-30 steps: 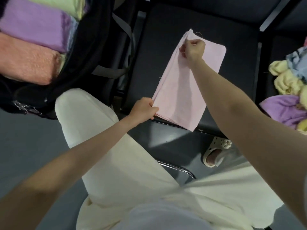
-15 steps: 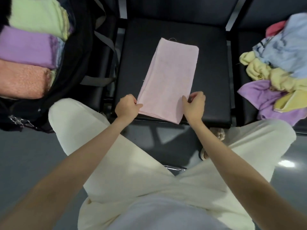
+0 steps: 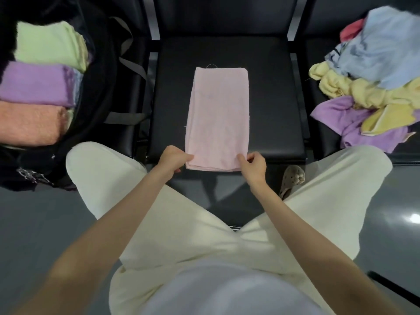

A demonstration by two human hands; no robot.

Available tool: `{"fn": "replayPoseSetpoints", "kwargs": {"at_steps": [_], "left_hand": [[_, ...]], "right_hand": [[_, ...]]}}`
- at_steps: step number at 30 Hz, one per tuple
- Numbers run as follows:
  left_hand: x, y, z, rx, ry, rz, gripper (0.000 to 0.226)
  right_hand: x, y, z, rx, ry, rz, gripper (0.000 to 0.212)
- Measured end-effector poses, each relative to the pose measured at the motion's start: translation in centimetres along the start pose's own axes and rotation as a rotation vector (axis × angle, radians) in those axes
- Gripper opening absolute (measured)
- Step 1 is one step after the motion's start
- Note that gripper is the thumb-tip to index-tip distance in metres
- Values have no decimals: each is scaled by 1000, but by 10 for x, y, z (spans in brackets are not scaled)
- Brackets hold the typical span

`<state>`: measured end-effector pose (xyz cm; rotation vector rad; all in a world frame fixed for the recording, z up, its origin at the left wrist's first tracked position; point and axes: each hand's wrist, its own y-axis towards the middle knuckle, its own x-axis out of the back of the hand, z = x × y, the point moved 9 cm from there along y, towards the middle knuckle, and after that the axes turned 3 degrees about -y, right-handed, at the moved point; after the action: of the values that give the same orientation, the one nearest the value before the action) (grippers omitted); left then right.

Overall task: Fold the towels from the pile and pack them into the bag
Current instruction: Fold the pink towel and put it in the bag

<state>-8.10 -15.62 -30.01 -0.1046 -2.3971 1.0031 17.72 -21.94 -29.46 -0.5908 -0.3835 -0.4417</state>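
A pink towel [image 3: 218, 117], folded into a long narrow strip, lies flat on the black seat [image 3: 272, 114] in front of me. My left hand [image 3: 173, 159] pinches its near left corner. My right hand [image 3: 254, 163] pinches its near right corner. On the left an open black bag [image 3: 97, 71] holds folded green, purple and orange towels. The pile of unfolded towels [image 3: 372, 80], blue, yellow, purple and red, sits on the seat to the right.
Grey straps of the bag hang beside the seat's left edge. My knees in cream trousers flank the seat's front edge, and a sandalled foot [image 3: 293, 178] shows beneath it. Grey floor surrounds me.
My right hand left the towel's far end and came back to the near right corner. The towel now lies straight on the seat instead of slanted.
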Motion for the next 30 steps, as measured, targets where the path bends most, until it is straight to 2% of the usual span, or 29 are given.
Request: {"fn": "replayPoseSetpoints", "kwargs": {"at_steps": [2, 5, 9, 12, 15, 17, 19, 23, 25, 27, 30], "left_hand": [[-5, -13, 3, 45, -59, 60, 10], [-5, -29, 1, 73, -145, 104, 14], [5, -40, -23, 16, -366, 78, 14], [12, -32, -51, -27, -561, 73, 16], [6, -14, -75, 26, -822, 133, 13], [0, 2, -86, 73, -946, 120, 19], [-4, 20, -91, 87, -974, 78, 32], [-8, 38, -95, 28, -846, -2, 36], [-6, 42, -96, -48, -690, -47, 43], [3, 35, -104, -242, -312, -113, 44], [2, 12, -121, -728, 403, -183, 34]], "right_hand": [[5, -8, -6, -51, 105, 65, 16], [23, -19, 2, -35, 202, 64, 16], [37, -13, 30, -15, 448, 109, 9], [32, 3, 42, -171, 696, 137, 5], [25, 18, 56, -328, 925, 81, 2], [20, 31, 66, -337, 932, 25, 11], [16, 47, 68, -322, 842, -42, 19], [1, 73, 70, -168, 486, -6, 14], [-4, 76, 76, -23, 314, 70, 50], [-2, 71, 84, 166, 118, 129, 63], [4, 59, 89, 491, -262, 154, 52]]}}
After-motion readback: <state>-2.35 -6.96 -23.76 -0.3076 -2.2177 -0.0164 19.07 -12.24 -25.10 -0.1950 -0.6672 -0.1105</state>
